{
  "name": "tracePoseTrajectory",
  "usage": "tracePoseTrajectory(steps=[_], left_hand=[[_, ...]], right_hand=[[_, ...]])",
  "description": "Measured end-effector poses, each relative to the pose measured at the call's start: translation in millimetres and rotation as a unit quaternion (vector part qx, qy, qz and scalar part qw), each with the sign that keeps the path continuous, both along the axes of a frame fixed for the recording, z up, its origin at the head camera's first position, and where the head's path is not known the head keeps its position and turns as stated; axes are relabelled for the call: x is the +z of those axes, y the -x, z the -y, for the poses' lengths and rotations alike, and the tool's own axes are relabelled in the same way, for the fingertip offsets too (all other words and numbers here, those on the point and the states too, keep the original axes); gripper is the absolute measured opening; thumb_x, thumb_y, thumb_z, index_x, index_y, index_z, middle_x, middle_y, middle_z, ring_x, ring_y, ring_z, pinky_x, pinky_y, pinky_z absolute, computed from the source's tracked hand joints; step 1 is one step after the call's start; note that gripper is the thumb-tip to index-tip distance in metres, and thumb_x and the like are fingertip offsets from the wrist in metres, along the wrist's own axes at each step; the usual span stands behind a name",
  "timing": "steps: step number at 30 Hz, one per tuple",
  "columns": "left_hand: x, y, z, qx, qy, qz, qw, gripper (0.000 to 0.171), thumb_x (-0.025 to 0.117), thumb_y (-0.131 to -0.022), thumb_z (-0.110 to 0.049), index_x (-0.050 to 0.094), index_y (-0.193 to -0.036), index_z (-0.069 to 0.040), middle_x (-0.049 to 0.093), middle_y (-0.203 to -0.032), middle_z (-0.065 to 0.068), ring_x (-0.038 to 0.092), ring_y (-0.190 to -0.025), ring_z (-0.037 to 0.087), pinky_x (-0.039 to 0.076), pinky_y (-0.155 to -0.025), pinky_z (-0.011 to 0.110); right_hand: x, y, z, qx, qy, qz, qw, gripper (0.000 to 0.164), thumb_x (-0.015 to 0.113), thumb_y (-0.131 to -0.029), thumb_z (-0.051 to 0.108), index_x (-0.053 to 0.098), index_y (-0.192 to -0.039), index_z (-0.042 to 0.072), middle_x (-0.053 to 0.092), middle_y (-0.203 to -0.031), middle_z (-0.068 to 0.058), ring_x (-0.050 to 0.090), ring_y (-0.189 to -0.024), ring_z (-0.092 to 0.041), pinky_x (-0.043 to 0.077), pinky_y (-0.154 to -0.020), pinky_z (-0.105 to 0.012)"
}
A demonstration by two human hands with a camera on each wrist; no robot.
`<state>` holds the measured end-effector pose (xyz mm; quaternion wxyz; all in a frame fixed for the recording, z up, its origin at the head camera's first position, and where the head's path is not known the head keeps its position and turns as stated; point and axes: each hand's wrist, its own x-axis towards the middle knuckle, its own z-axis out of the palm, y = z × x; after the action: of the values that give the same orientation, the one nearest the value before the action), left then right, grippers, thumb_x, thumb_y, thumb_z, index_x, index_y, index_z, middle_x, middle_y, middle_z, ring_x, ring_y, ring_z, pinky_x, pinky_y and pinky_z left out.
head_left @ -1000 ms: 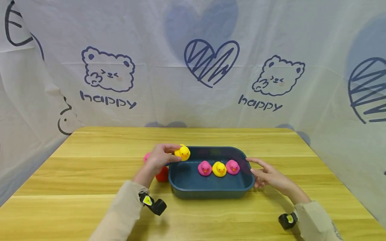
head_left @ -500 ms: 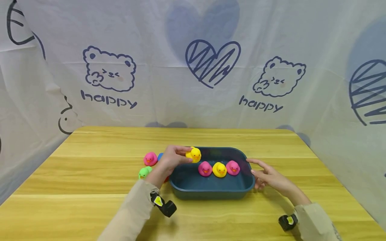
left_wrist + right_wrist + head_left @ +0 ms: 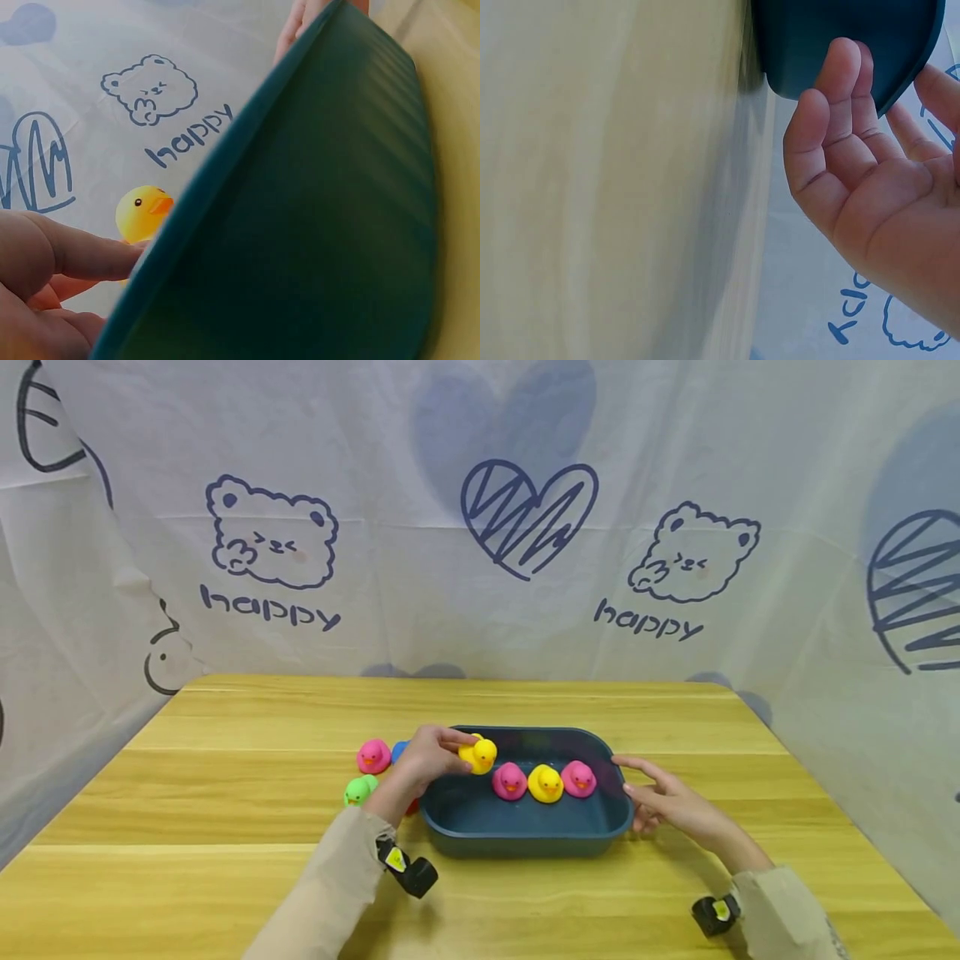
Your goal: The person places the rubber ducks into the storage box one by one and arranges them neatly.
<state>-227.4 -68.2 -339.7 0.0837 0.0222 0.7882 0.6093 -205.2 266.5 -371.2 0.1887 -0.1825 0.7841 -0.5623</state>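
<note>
Tray, dark blue. Yellow duck: over the tray's left half, pinched between the left hand's thumb and fingers, apparently to suit its small body. Three ducks: side by side on the tray's floor, likely lined up deliberately. Right hand: at the tray's right end, fingers spread, probably steadying it. Pink duck: outside, left of the tray.
</note>
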Motion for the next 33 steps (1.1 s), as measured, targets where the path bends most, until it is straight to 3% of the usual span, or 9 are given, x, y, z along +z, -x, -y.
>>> tracePoseTrajectory(steps=[5,7,14,21,33], left_hand=[[0.2,4.0,0,-0.004,0.037,0.006,0.9993,0.038,0.063,-0.070,0.018,0.064,-0.105,0.005,0.058,-0.104,0.021,0.057,-0.086,0.028,0.051,-0.071,0.030],[-0.5,5.3,-1,-0.009,0.031,0.012,0.9994,0.038,0.063,-0.070,0.019,0.063,-0.106,0.006,0.057,-0.104,0.022,0.057,-0.084,0.027,0.051,-0.070,0.030],[-6.2,8.7,-7,-0.029,-0.075,0.066,0.9946,0.041,0.054,-0.074,0.023,0.054,-0.113,0.012,0.051,-0.114,0.027,0.058,-0.083,0.026,0.050,-0.073,0.035],[-9.9,9.6,-10,-0.006,-0.142,0.116,0.9829,0.038,0.049,-0.080,0.017,0.050,-0.118,0.012,0.047,-0.118,0.026,0.058,-0.087,0.031,0.046,-0.080,0.041],[-9.3,12.3,-13,-0.004,-0.128,0.158,0.9790,0.037,0.043,-0.083,0.006,0.046,-0.119,0.014,0.043,-0.123,0.024,0.053,-0.100,0.037,0.042,-0.084,0.050]], right_hand=[[0.0,-1.1,1,-0.002,0.002,-0.001,1.000,0.056,0.045,-0.095,0.020,0.018,-0.139,0.001,0.056,-0.067,-0.019,0.057,-0.058,-0.019,0.045,-0.052,-0.026],[0.2,-1.6,1,-0.002,0.002,-0.002,1.000,0.056,0.045,-0.095,0.020,0.017,-0.139,0.001,0.056,-0.066,-0.020,0.057,-0.058,-0.019,0.045,-0.052,-0.026],[1.3,-2.2,1,-0.002,0.001,-0.006,1.000,0.056,0.045,-0.095,0.020,0.017,-0.139,0.000,0.056,-0.066,-0.020,0.057,-0.058,-0.019,0.045,-0.052,-0.026],[0.5,-2.1,2,-0.001,0.001,-0.005,1.000,0.055,0.044,-0.095,0.019,0.017,-0.139,0.000,0.056,-0.066,-0.018,0.057,-0.057,-0.019,0.045,-0.052,-0.026],[-0.1,-2.0,2,-0.009,-0.012,-0.002,1.000,0.056,0.045,-0.095,0.021,0.018,-0.140,0.002,0.056,-0.066,-0.017,0.057,-0.058,-0.019,0.045,-0.053,-0.026]])
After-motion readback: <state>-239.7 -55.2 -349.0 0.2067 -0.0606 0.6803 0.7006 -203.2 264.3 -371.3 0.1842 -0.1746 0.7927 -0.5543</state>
